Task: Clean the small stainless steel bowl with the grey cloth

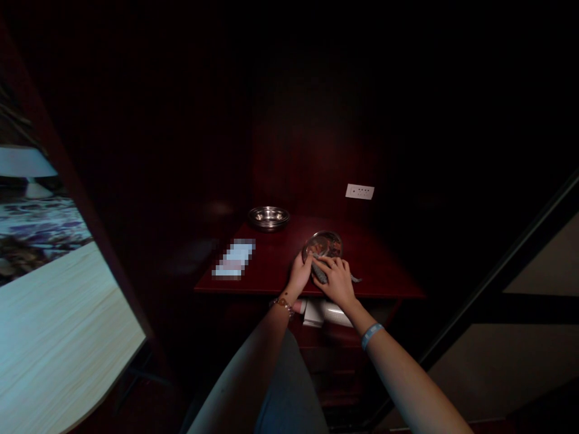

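A shiny metal bowl is tilted over the dark red shelf. My left hand grips its left side, the thumb near the rim. My right hand presses a grey cloth against the near part of the bowl. A loose end of that cloth sticks out to the right of my right hand. Fingers and cloth hide much of the bowl's lower edge. Farther back on the left sit several stacked metal bowls, apart from both hands.
A pale blurred-out sheet lies on the left of the dark red shelf. Below are a white box and a white cylinder. A wall socket is behind. Left stands a light wooden table.
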`<action>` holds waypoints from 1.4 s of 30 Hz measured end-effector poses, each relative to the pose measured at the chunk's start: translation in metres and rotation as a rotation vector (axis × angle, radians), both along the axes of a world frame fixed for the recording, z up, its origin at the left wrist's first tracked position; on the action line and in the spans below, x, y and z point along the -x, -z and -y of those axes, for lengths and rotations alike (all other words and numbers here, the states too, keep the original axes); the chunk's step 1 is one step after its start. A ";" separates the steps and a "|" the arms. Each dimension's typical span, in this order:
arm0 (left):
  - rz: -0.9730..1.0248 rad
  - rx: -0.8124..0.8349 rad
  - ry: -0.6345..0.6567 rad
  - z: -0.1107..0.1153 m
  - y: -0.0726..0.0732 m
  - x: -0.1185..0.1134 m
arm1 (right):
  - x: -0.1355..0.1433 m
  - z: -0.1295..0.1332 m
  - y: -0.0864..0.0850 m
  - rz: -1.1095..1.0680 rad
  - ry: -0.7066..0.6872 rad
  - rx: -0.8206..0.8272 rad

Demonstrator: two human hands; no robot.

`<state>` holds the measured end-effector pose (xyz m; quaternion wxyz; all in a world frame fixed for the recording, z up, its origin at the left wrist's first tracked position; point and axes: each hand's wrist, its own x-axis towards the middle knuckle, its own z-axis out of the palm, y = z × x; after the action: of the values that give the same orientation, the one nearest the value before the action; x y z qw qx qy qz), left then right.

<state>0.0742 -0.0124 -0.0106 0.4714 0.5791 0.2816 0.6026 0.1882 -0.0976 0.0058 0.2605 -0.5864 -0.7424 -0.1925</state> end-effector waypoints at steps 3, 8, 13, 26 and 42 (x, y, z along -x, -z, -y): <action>-0.026 0.034 -0.113 -0.001 0.000 0.001 | 0.005 0.002 0.001 -0.011 0.079 -0.052; -0.064 0.074 -0.193 0.005 -0.004 0.005 | 0.006 0.003 0.004 -0.020 0.136 -0.069; -0.052 0.046 -0.001 0.009 -0.009 0.006 | 0.001 -0.001 0.007 -0.013 0.082 -0.036; 0.011 0.025 0.147 0.011 -0.011 0.006 | 0.000 0.000 0.006 0.005 0.079 -0.015; 0.052 0.072 -0.040 0.007 -0.010 0.006 | 0.007 0.005 0.004 -0.013 0.108 -0.062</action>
<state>0.0683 -0.0194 -0.0003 0.4870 0.5401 0.3023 0.6163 0.1812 -0.1029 0.0020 0.2726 -0.6187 -0.7016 -0.2252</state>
